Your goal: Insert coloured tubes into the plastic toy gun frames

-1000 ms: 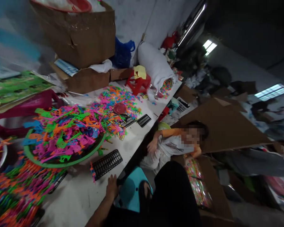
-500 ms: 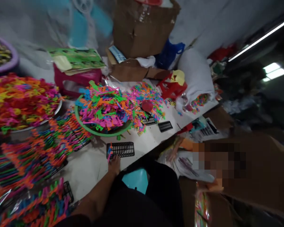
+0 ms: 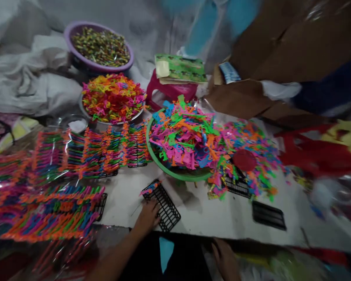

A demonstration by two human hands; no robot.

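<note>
On the white table, my left hand has its fingers curled over the near-left edge of a black plastic slotted rack. A few small coloured plastic pieces lie in the rack's far end. My right hand is low, just below the table edge; it is dark and blurred, and its fingers are partly hidden. Beyond the rack stands a green basin heaped with pink, orange, green and blue plastic pieces.
Filled racks of coloured pieces cover the left side. Behind are a metal bowl and a purple basin. Loose pieces spread right of the green basin, near a red round lid and another black rack.
The view has swung left and levelled, so the person at the right has left the picture. My right hand has come into view. My left hand stays at the rack.
</note>
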